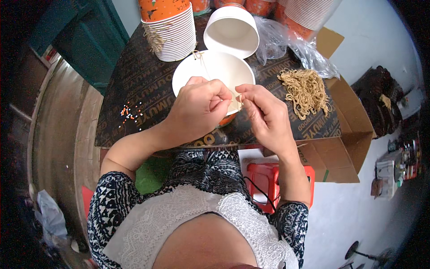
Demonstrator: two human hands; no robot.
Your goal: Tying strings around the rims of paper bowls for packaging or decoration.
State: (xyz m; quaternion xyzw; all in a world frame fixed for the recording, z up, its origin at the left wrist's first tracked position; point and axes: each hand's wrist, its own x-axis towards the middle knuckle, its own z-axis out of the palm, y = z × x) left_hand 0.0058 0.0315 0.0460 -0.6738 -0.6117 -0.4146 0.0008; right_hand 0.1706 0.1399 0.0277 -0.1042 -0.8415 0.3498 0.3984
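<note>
My left hand (197, 107) and my right hand (264, 112) meet over the near rim of a white paper cup (215, 71) that is orange outside. Both pinch a thin tan string (238, 101) at the rim, fingers closed on it. A second piece of string (199, 56) hangs at the cup's far rim. Behind it lies another white cup (231, 31) tipped toward me.
A dark board (134, 85) serves as the table. A pile of tan strings (306, 91) lies to the right, stacked orange-and-white cups (172, 31) stand at the back, with a plastic bag (295, 49). Small beads (130, 112) sit at the left. A cardboard box (349, 134) and red stool (268, 179) are below right.
</note>
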